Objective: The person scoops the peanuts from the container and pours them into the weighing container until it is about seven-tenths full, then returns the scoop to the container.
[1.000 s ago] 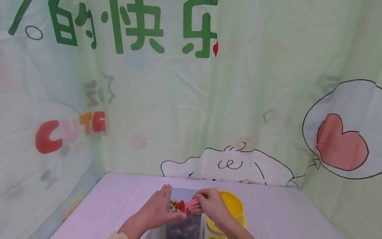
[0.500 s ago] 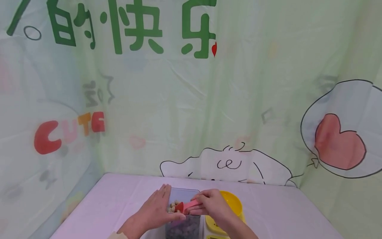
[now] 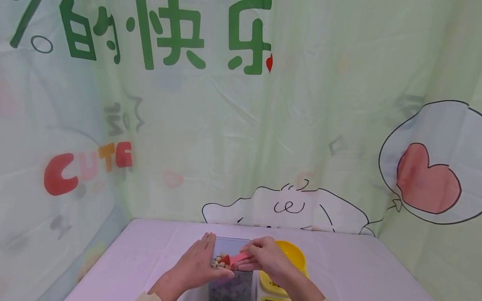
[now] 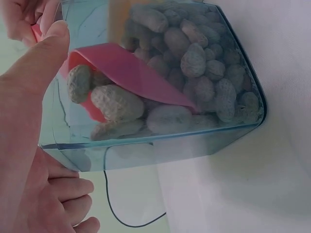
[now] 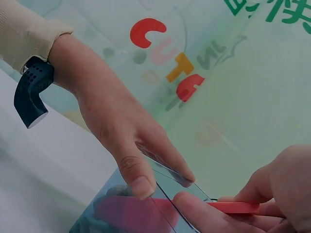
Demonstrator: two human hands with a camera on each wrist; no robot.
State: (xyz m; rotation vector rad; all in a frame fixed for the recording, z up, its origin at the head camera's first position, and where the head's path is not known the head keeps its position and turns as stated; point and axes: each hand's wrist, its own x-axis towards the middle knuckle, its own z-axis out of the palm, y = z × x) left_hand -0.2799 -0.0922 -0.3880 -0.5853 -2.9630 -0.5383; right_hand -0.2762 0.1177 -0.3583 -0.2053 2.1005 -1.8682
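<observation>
A clear bluish plastic box (image 3: 235, 243) holds several unshelled peanuts (image 4: 194, 60). My left hand (image 3: 195, 264) lies at the box's left side, fingers straight along the wall and thumb stretched across the near rim. With my right hand (image 3: 265, 258) I pinch the handle of a pink-red scoop (image 3: 238, 258) over the box's right side. In the left wrist view the scoop's head (image 4: 131, 73) reaches down among the peanuts, and a few of them lie in its mouth. Part of the handle is hidden by my right fingers.
Close on the right of the box, a yellow bowl (image 3: 294, 254) stands with a yellow base (image 3: 268, 283) in front of it, partly behind my right forearm. The pale tablecloth (image 3: 361, 267) runs back to a printed curtain (image 3: 301, 104).
The scoop has moved slightly left within the box, and my right hand has shifted a little with it. My left hand keeps its place at the box.
</observation>
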